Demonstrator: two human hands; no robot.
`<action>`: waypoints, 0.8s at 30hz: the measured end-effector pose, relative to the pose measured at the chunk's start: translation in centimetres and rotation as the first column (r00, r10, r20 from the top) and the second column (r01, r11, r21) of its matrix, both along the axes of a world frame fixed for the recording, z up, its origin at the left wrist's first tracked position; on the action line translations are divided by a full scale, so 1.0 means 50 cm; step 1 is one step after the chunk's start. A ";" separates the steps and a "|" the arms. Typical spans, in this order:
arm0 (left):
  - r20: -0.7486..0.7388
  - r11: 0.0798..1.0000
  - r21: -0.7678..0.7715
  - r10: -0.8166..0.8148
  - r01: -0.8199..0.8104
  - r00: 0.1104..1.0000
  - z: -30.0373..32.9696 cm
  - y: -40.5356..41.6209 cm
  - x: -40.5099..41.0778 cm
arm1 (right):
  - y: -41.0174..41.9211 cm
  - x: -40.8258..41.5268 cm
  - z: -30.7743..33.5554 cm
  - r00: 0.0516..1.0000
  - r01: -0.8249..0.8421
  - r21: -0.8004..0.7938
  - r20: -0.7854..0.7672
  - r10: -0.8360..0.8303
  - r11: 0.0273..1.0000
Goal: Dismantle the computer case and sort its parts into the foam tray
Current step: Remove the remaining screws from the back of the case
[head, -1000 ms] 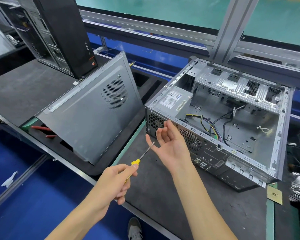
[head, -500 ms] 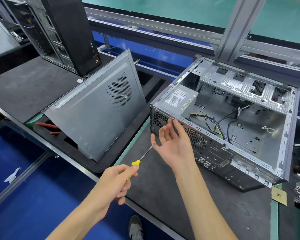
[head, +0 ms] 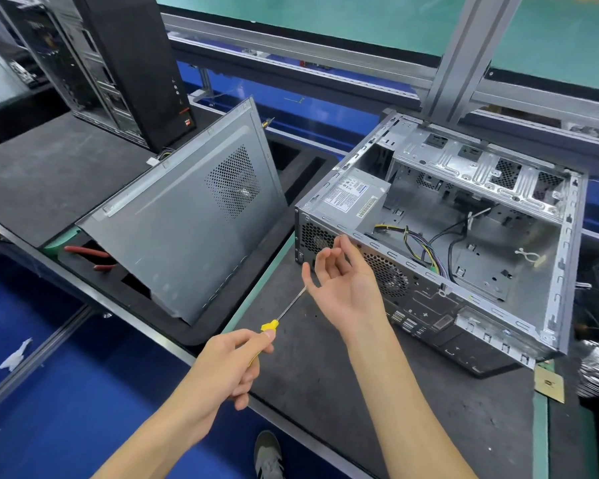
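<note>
The open computer case lies on its side on the dark mat, with the power supply and coloured cables inside. Its grey side panel leans tilted in the black foam tray to the left. My left hand grips a yellow-handled screwdriver, its shaft pointing up and to the right. My right hand hovers palm up by the case's rear left corner, fingers loosely curled and holding nothing, close to the screwdriver tip.
A black tower case stands at the back left. Red-handled pliers lie in a tray slot under the panel. An aluminium frame post rises behind the case. The bench edge runs diagonally below my hands, blue floor beyond.
My right hand's fingers have curled in a little more and the hand has edged toward the case's corner. The left hand and screwdriver have held still.
</note>
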State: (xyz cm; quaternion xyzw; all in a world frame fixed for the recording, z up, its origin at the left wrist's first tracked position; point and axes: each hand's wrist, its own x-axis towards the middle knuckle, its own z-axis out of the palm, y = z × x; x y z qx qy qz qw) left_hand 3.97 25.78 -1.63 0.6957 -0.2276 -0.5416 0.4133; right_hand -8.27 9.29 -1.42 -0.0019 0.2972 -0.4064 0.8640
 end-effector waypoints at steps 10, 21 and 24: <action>0.010 1.000 -0.003 0.000 0.000 1.000 -0.002 0.007 0.003 | 0.009 -0.011 -0.023 0.989 0.014 -0.133 -0.146 -0.034 0.991; 0.012 1.000 -0.001 0.021 -0.021 1.000 -0.033 -0.003 0.000 | 0.091 -0.096 -0.173 -0.066 -0.910 -0.172 -0.837 -0.542 0.376; 0.007 0.999 -0.023 0.043 -0.043 0.999 -0.032 -0.012 0.004 | 0.084 -0.097 -0.157 -0.026 -0.884 -0.203 -0.878 -0.478 0.422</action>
